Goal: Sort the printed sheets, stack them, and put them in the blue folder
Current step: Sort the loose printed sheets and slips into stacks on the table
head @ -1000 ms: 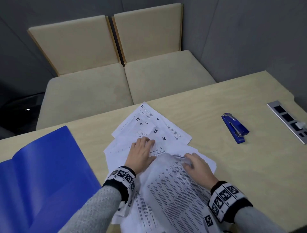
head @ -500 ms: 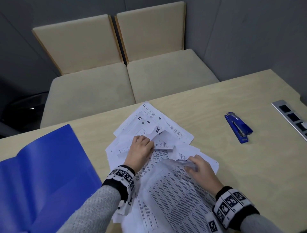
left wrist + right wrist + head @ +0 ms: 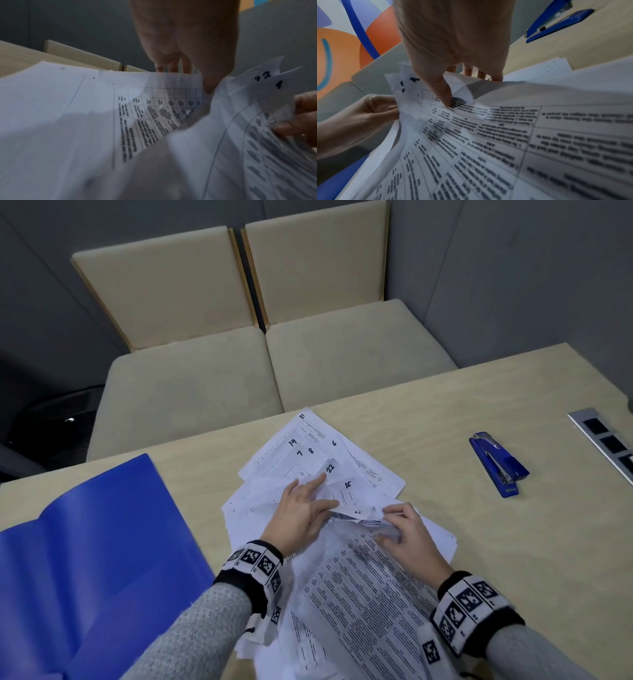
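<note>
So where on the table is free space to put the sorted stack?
Bare table lies between the printed sheets and the blue stapler; a narrower strip separates sheets from the blue folder. The middle is crowded with loose pages.

My hands work over a pale wooden table (image 3: 445, 412). Loose printed sheets (image 3: 359, 594) lie under them, an open blue folder (image 3: 102, 542) left, a blue stapler (image 3: 498, 463) right.

Sheets mid-table, folder to their left, stapler to their right

The loose pile of white printed sheets (image 3: 342, 577) lies on the pale wooden table (image 3: 445, 422); the open blue plastic folder (image 3: 85, 559) lies left of it, the blue stapler (image 3: 498, 467) well apart to the right, and two beige cushioned chairs (image 3: 260, 337) stand behind the table.
</note>
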{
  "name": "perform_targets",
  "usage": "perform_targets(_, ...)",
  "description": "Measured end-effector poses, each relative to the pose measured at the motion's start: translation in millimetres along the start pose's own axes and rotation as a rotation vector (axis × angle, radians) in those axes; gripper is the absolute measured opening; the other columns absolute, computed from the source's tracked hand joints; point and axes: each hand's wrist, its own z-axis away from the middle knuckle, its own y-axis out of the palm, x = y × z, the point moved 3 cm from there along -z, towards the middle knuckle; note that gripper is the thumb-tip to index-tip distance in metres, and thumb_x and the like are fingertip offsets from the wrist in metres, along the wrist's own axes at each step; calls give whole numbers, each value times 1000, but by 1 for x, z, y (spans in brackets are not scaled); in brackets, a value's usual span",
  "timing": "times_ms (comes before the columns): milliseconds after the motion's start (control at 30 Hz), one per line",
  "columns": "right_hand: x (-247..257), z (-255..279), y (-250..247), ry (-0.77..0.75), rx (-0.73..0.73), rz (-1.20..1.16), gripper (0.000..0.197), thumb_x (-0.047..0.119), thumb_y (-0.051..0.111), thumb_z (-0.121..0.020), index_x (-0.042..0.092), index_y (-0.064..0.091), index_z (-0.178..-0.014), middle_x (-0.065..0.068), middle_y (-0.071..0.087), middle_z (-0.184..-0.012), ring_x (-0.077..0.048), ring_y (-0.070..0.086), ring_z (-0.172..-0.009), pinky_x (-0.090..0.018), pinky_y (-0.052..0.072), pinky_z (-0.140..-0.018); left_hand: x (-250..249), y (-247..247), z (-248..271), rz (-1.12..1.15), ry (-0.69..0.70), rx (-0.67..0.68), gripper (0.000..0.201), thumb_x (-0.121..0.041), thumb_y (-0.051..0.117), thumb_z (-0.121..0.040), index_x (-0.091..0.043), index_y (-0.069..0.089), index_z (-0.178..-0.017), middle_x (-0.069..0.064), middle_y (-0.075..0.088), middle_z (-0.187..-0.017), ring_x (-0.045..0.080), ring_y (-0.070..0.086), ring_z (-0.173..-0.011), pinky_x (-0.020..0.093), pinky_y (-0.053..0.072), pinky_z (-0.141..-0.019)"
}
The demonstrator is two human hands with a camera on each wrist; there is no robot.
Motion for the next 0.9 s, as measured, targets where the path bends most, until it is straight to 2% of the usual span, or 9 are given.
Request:
perform_targets(67,5,-3,1,-20,17,8,7,15,67,-82,13,62,-79,3,43,-123,-14,43,-116,-28,41,-86,1,0,-4,64,-45,-2,26,-38,51,-91,-30,70,-107,5,45,-142,21,49,-119,46,31,-106)
perform_targets(167,12,-9,2,-26,34,5,27,14,67,-83,30,50,-69,3,42,-131,-17,40,-120,-28,37,-90,5,2,-11,168,-151,3,22,-37,58,-89,-22,70,-99,5,39,-142,19,50,-113,42,35,-102)
perform_targets(233,13,-15,3,-28,34,-5,22,16,66,-84,27,52,-71,3,43,-133,-17,39,-123,-30,37,-93,9,2,-16,221,-212,20,22,-35,59,-89,-18,69,-98,6,35,-145,22,50,-117,40,36,-103)
perform_targets(300,12,-19,2,-11,49,-9,6,18,64,-85,14,61,-84,4,43,-135,-16,38,-126,-32,37,-98,10,1,-18,222,-218,30,21,-32,57,-91,-16,69,-99,5,37,-145,22,48,-121,36,34,-104)
perform_targets(367,10,-21,2,-1,57,-8,13,20,64,-85,9,61,-91,4,43,-135,-16,37,-127,-35,39,-99,8,-1,-18,221,-191,6,21,-30,56,-92,-17,70,-99,3,39,-147,20,48,-120,30,32,-102)
perform_targets(533,12,-20,0,23,66,28,12,19,65,-85,15,55,-79,-3,37,-145,-19,26,-135,-38,34,-105,7,0,-10,202,-168,8,21,-29,54,-92,-23,71,-102,0,34,-152,21,38,-124,28,33,-100)
perform_targets(667,16,-21,-1,45,80,91,37,20,64,-85,30,38,-61,-7,32,-149,-22,24,-137,-32,28,-104,7,-1,-6,230,-203,0,24,-29,53,-93,-21,70,-107,4,35,-152,22,41,-130,30,32,-104)
perform_targets(800,16,-18,0,22,38,99,40,18,64,-83,35,35,-62,-7,41,-139,-23,28,-129,-30,29,-98,3,-1,0,249,-200,-41,25,-25,52,-93,-18,69,-110,2,42,-147,18,43,-128,27,32,-104)
perform_targets(900,15,-12,1,6,-1,76,32,17,65,-83,32,43,-66,-6,43,-132,-22,32,-124,-31,32,-97,0,1,2,266,-212,-47,24,-24,53,-93,-17,69,-110,2,46,-144,18,42,-129,28,31,-105)
